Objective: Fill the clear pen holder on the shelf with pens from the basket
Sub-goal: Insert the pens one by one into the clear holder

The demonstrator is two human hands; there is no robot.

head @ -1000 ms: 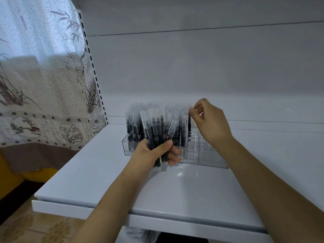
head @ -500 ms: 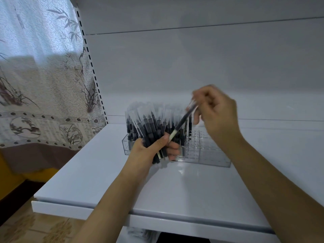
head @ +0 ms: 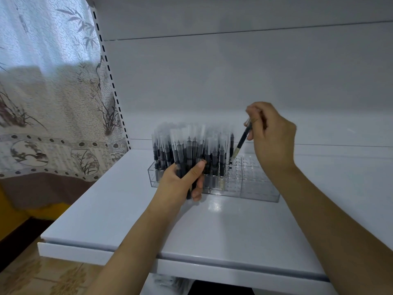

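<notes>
A clear pen holder [head: 255, 184] stands on the white shelf [head: 212, 226]. Its left half is packed with upright dark pens [head: 221, 158] with clear caps; its right half shows bare slots. My left hand [head: 180, 182] is shut on a bundle of pens [head: 187, 152] held upright in front of the holder. My right hand [head: 272, 137] pinches a single pen [head: 240, 143], tilted, its lower tip just above the holder's slots beside the filled rows. The basket is out of sight.
The shelf's back panel [head: 234, 81] rises right behind the holder. A perforated upright [head: 110, 81] and a patterned curtain [head: 49, 99] are at the left. The shelf's front edge [head: 191, 267] lies close to me, with tiled floor [head: 32, 273] below.
My right hand has drawn one pen out of the bundle, carried it right, and lowered its tip onto the holder's slots. The left hand kept hold of the bundle.
</notes>
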